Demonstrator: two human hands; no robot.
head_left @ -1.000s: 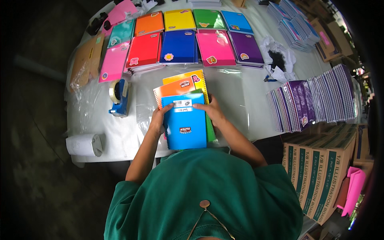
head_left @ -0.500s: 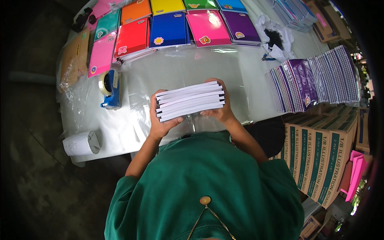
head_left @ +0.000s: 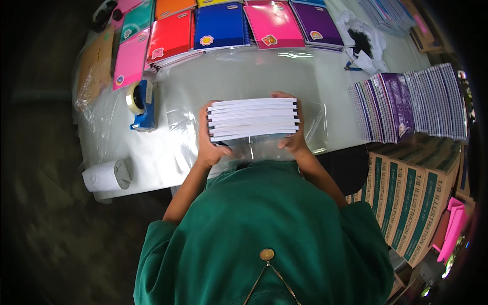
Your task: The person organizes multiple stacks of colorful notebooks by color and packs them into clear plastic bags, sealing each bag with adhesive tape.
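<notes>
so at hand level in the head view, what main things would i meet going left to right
Blue tape dispenser → left hand → notebook stack with its page edges facing the camera → right hand → row of spiral-bound notebooks.

Green short-sleeved shirt (head_left: 262, 208), round gold-coloured pendant (head_left: 267, 254).

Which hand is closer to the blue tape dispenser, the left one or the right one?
Left. The left hand is to the right of the tape dispenser, on the near end of the stack of notebooks; the right hand is farther right, at the other end.
</notes>
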